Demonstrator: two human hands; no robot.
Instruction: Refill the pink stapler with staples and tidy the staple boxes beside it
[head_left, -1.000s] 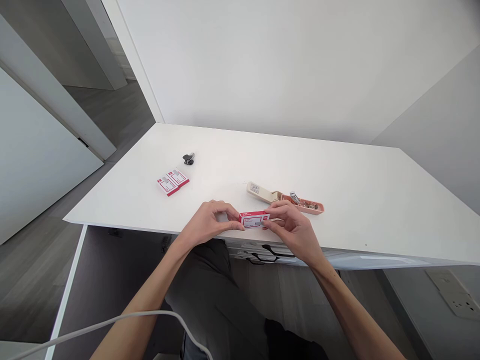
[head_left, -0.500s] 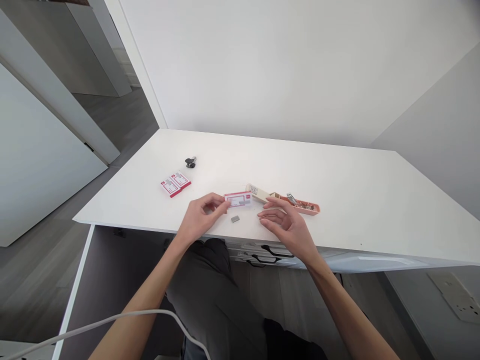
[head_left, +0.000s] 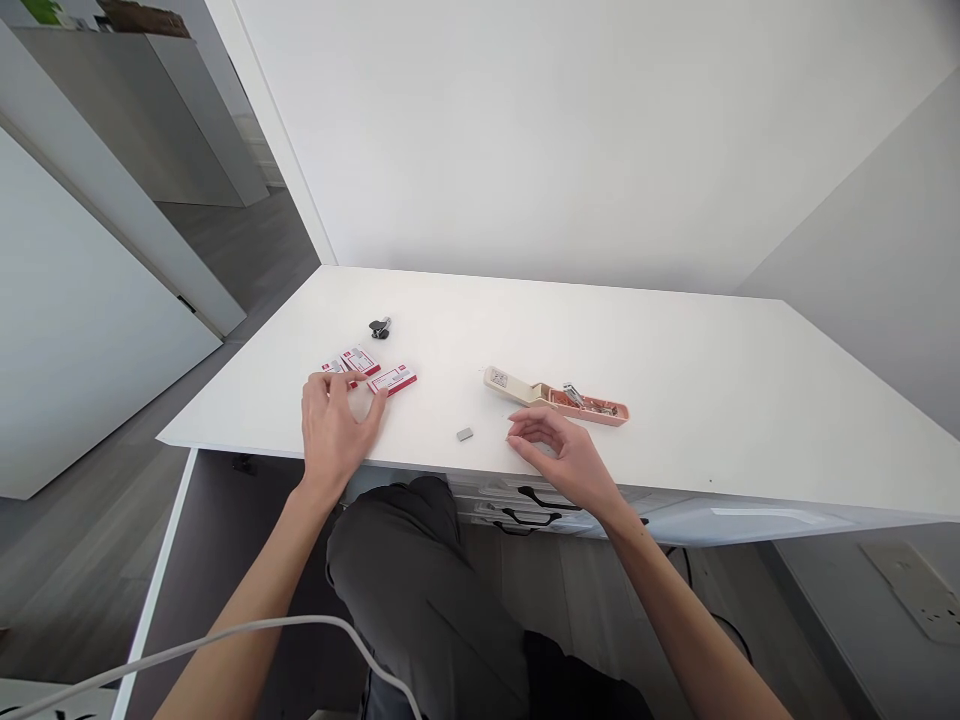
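My left hand (head_left: 335, 428) rests on the white desk (head_left: 675, 390) with fingers spread, its fingertips at a red and white staple box (head_left: 393, 381) that lies flat. Two more such boxes (head_left: 349, 363) lie just behind it. A small grey block of staples (head_left: 464, 434) sits on the desk between my hands. My right hand (head_left: 559, 452) hovers near the front edge, fingers loosely curled and holding nothing. Just beyond it lies an opened beige and pink stapler (head_left: 553, 396) with its metal tray showing.
A black binder clip (head_left: 380, 327) sits farther back on the left. Drawers with black handles (head_left: 534, 505) are under the desk front. A white cable (head_left: 225, 640) crosses my lap. A wall socket (head_left: 911, 590) is low at the right.
My left hand carried the staple box leftward and set it down beside the other two. The grey staple block came out and stayed on the desk. My right hand let go.
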